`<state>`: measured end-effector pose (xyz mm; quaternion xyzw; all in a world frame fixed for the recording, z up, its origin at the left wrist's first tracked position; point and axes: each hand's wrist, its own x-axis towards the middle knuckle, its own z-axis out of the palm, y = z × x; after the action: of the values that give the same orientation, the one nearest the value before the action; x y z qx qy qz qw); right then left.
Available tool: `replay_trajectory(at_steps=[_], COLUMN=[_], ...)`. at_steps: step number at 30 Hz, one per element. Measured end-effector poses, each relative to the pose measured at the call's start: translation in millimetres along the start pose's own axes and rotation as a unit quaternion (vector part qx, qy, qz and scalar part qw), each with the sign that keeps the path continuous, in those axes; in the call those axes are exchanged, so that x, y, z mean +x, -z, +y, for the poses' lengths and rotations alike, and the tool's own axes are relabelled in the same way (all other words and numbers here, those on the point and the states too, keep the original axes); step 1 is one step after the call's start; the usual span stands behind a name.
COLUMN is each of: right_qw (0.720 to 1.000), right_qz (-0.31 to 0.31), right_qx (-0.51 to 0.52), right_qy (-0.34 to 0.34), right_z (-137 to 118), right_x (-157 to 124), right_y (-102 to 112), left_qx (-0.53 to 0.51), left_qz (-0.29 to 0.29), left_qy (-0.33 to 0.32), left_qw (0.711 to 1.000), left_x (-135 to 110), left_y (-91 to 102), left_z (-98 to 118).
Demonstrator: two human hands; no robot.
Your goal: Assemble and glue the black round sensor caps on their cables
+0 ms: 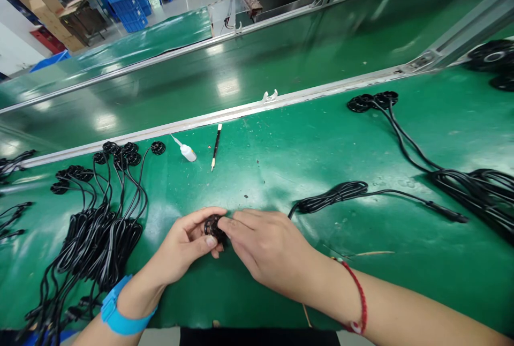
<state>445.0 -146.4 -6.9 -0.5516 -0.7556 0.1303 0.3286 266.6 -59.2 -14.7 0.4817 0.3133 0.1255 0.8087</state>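
Note:
Low over the green mat, my left hand (188, 241) grips a round black part (213, 226) with openings in its face, thumb in front and fingers behind. My right hand (265, 241) is closed against that part's right side; its fingertips are partly hidden, so anything small in them cannot be seen. From behind my right hand runs a black cable (333, 196), tied in a coil, its plug end (447, 212) lying to the right. Whether this cable joins the round part is hidden.
Bundled black cables with round ends (104, 239) lie at left, more cables (474, 185) at right. Beyond my hands are a small white dropper bottle (188, 152) and a black-and-white pen-like tool (216, 148). A metal rail (193, 123) with a white clip (270, 96) borders the mat (249, 169).

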Motion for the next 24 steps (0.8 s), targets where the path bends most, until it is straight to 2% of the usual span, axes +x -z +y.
replay_trajectory(at_steps=[3, 7, 10, 13, 19, 24], right_qw=[1.0, 0.997, 0.991, 0.989, 0.992, 0.987], right_qz=[-0.001, -0.003, -0.013, -0.003, 0.038, 0.017], right_qx=[0.011, 0.075, 0.123, 0.121, 0.109, 0.141], right_qy=[-0.006, -0.015, -0.048, -0.082, -0.06, -0.078], right_z=[2, 5, 8, 10, 11, 10], right_x=[0, 1, 0, 1, 3, 4], right_y=[1, 5, 6, 6, 6, 4], left_qx=[0.007, 0.01, 0.009, 0.014, 0.021, 0.023], left_qz=[0.004, 0.006, -0.003, -0.004, 0.011, 0.041], left_qy=[-0.005, -0.027, -0.033, -0.031, -0.03, -0.032], left_qw=[1.0, 1.0, 0.999, 0.999, 0.999, 0.998], left_x=[1, 0, -2, -2, -2, -1], left_y=[0.9, 4.4, 6.3, 7.4, 6.9, 4.1], left_z=[-1, -4, -4, -3, -4, -5])
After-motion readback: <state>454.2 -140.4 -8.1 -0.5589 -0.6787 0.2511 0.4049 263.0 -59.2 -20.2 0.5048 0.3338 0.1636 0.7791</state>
